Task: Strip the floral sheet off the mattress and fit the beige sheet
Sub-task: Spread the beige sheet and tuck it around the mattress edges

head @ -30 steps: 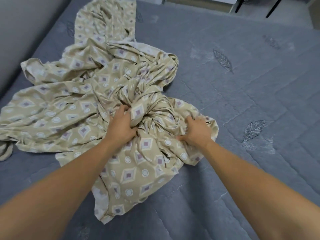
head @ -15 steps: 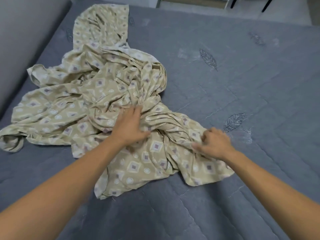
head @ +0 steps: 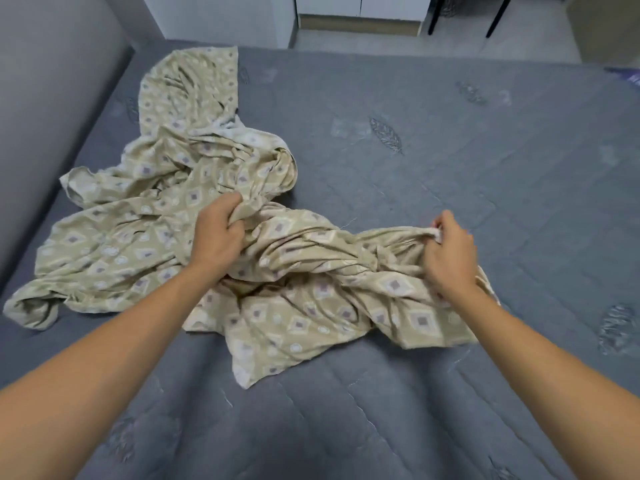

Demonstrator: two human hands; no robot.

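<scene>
The crumpled beige diamond-patterned cotton sheet (head: pixel 166 216) lies on the grey quilted mattress (head: pixel 450 150), mostly left. The left hand (head: pixel 216 233) clenches a middle fold; the right hand (head: pixel 450 252) pinches its right edge.

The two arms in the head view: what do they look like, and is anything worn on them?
Both forearms are bare as far as the frame shows: no sleeves, watch, bracelet or gloves. The left hand and right hand show no rings.
</scene>
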